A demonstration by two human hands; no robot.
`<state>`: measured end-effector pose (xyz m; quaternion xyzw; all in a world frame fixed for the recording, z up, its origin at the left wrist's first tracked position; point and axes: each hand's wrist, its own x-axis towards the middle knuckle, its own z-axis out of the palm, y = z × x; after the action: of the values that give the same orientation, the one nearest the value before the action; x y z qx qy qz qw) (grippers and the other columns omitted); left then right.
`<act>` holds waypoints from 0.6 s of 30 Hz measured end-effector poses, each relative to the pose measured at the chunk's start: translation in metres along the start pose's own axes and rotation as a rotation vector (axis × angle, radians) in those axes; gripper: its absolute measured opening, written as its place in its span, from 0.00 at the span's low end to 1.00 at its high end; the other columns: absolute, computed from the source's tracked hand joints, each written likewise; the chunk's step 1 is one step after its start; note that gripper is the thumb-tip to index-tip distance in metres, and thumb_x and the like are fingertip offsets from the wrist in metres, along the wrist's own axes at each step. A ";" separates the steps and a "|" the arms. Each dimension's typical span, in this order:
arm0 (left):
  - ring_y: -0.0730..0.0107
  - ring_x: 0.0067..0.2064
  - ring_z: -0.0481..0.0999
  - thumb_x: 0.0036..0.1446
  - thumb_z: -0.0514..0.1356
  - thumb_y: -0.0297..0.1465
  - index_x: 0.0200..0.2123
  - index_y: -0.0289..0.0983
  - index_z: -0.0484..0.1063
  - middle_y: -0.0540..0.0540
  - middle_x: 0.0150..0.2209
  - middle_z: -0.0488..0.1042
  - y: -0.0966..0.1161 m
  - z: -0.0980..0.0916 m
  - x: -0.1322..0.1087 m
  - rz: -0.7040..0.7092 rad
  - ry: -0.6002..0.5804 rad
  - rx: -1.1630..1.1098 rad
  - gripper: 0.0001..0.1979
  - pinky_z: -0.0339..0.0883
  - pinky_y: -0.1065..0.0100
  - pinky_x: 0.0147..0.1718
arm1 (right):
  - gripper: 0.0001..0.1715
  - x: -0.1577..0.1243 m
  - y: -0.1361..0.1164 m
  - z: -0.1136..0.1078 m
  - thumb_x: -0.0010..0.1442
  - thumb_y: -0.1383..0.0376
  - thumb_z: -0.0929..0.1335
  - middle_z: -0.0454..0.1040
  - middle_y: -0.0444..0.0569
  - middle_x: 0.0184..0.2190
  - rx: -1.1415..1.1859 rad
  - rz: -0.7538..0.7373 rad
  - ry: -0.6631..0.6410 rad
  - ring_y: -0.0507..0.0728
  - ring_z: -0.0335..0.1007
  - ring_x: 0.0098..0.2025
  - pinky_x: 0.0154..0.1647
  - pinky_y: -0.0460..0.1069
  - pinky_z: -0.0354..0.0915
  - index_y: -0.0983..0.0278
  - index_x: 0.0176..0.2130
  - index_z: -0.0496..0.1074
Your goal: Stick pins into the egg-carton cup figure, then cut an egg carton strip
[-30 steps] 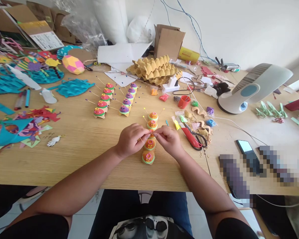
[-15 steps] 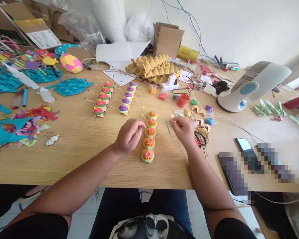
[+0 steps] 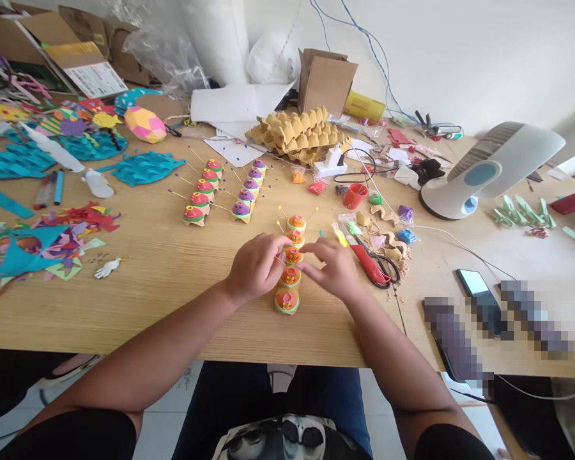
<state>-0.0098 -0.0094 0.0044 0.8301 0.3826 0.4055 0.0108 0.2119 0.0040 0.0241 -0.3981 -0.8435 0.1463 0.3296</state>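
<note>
An orange-and-green egg-carton caterpillar lies lengthwise on the wooden table in front of me, with yellow-tipped pins at its far head. My left hand is pinched on a thin toothpick beside the caterpillar's middle segments. My right hand is just right of the same segments, fingers curled and pinched close to the left hand's fingertips. What the right fingers hold is too small to make out.
Two more caterpillars lie farther back. Red-handled scissors and clay bits are right of my hands. A fan, a phone, egg cartons, a cardboard box and paper crafts surround the work.
My right hand went out to the right toward the clay and scissors, then came back to the caterpillar's middle. The left hand stayed pinched beside it.
</note>
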 end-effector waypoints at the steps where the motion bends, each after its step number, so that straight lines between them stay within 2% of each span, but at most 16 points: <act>1: 0.60 0.38 0.72 0.64 0.55 0.28 0.53 0.36 0.65 0.44 0.36 0.73 0.001 0.000 0.000 0.028 -0.013 0.013 0.14 0.66 0.60 0.38 | 0.18 -0.001 -0.007 0.006 0.62 0.50 0.72 0.76 0.49 0.32 0.032 -0.057 -0.008 0.56 0.70 0.34 0.37 0.50 0.63 0.61 0.43 0.78; 4: 0.58 0.39 0.73 0.63 0.55 0.28 0.54 0.36 0.65 0.42 0.39 0.75 0.005 0.000 0.001 0.083 -0.041 0.028 0.15 0.67 0.59 0.38 | 0.11 -0.002 -0.019 0.020 0.66 0.55 0.70 0.76 0.49 0.33 0.051 -0.125 -0.002 0.56 0.70 0.35 0.40 0.51 0.64 0.60 0.39 0.77; 8: 0.60 0.39 0.73 0.63 0.54 0.24 0.53 0.37 0.64 0.42 0.40 0.75 0.006 -0.001 0.002 0.108 -0.038 -0.013 0.15 0.67 0.60 0.40 | 0.13 -0.002 -0.018 0.020 0.70 0.62 0.64 0.74 0.48 0.29 0.104 -0.084 0.029 0.55 0.68 0.33 0.37 0.50 0.63 0.60 0.37 0.76; 12: 0.61 0.39 0.73 0.63 0.54 0.22 0.51 0.37 0.65 0.43 0.38 0.75 0.005 -0.003 0.002 0.089 -0.011 -0.047 0.14 0.67 0.61 0.40 | 0.08 -0.002 -0.016 0.014 0.67 0.59 0.68 0.74 0.46 0.30 0.199 -0.074 0.003 0.53 0.67 0.31 0.35 0.49 0.62 0.61 0.39 0.75; 14: 0.61 0.38 0.73 0.63 0.54 0.24 0.50 0.36 0.66 0.44 0.37 0.74 0.006 -0.002 0.002 0.094 -0.020 -0.018 0.13 0.67 0.61 0.38 | 0.09 -0.002 -0.019 0.015 0.65 0.58 0.70 0.74 0.46 0.30 0.184 -0.098 0.005 0.53 0.67 0.31 0.35 0.49 0.62 0.61 0.40 0.74; 18: 0.60 0.38 0.73 0.64 0.53 0.24 0.52 0.37 0.66 0.43 0.39 0.76 0.009 -0.002 0.002 0.123 -0.051 0.045 0.14 0.67 0.61 0.38 | 0.11 -0.003 -0.022 0.021 0.69 0.63 0.65 0.72 0.46 0.27 0.129 -0.113 0.065 0.53 0.65 0.30 0.35 0.49 0.61 0.62 0.35 0.73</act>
<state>-0.0044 -0.0151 0.0102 0.8621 0.3396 0.3753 -0.0228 0.1859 -0.0120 0.0185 -0.3326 -0.8421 0.1685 0.3896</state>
